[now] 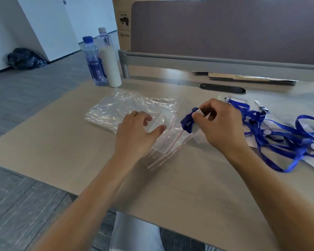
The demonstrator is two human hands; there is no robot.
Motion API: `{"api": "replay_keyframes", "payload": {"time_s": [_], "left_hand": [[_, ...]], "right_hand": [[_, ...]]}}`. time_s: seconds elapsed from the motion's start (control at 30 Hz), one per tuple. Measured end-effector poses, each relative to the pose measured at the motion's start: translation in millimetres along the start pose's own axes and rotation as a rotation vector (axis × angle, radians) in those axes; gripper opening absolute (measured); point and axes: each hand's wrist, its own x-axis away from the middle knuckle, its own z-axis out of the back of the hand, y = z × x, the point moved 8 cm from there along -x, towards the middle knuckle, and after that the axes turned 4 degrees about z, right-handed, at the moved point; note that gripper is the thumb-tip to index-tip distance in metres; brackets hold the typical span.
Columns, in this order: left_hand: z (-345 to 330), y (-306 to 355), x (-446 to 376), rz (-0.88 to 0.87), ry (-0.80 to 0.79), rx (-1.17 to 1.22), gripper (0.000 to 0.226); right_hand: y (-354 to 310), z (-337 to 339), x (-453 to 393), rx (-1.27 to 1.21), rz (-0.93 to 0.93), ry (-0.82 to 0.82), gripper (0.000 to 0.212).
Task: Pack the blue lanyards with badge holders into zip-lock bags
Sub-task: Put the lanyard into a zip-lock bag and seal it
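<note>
The right hand pinches a folded bundle of blue ribbon lanyard and clear badge holder at the red-striped mouth of a clear zip-lock bag, which the left hand steadies, fingers curled; whether it pinches the film is unclear. Insertion seems in hand: the bundle needs sliding in with the mouth held spread. Right of the right hand, tangled loose blue lanyards run out of frame.
</note>
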Motion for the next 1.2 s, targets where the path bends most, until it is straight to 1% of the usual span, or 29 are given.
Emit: {"api": "replay_keyframes", "payload": {"time_s": [0.1,0.2,0.27,0.37,0.4,0.47,0.53,0.67,0.73,0.83,0.93,1.07,1.2], "left_hand": [[-12,8,-19,0.011,-0.043,-0.055,0.052],[-24,16,-39,0.03,-0.066,-0.129,0.05],[-31,19,-51,0.047,-0.081,-0.169,0.042],[-36,22,-60,0.057,-0.106,-0.206,0.021],[-36,22,-62,0.058,-0.107,-0.205,0.016],[-36,22,-62,0.058,-0.096,-0.187,0.015],[-36,23,-59,0.054,-0.094,-0.127,0.017],[-30,30,-46,0.047,-0.068,0.033,0.015],[-28,34,-39,0.053,-0.05,0.067,0.013],[-28,39,-25,0.055,-0.049,0.1,0.009],[-30,45,-11,0.047,-0.043,0.109,0.008],[-33,54,2,0.068,-0.063,0.161,0.006],[-40,72,18,0.027,-0.078,0.168,0.003]], "right_hand": [[4,-4,0,-0.03,-0.048,0.011,0.005],[11,-5,0,-0.063,-0.104,0.022,0.004],[15,-2,2,-0.092,-0.129,0.046,0.005],[19,0,6,-0.129,-0.156,0.066,0.004],[19,1,8,-0.14,-0.163,0.068,0.007],[19,0,12,-0.183,-0.178,0.07,0.015],[22,-1,14,-0.262,-0.222,0.081,0.014],[37,-8,22,-0.52,-0.408,0.082,0.002],[42,-11,25,-0.598,-0.509,0.05,0.004],[44,-10,28,-0.606,-0.603,-0.005,0.006],[46,-8,32,-0.581,-0.643,-0.044,0.007],[50,-5,38,-0.617,-0.672,-0.044,0.009],[48,-3,42,-0.633,-0.673,-0.048,0.011]]}}
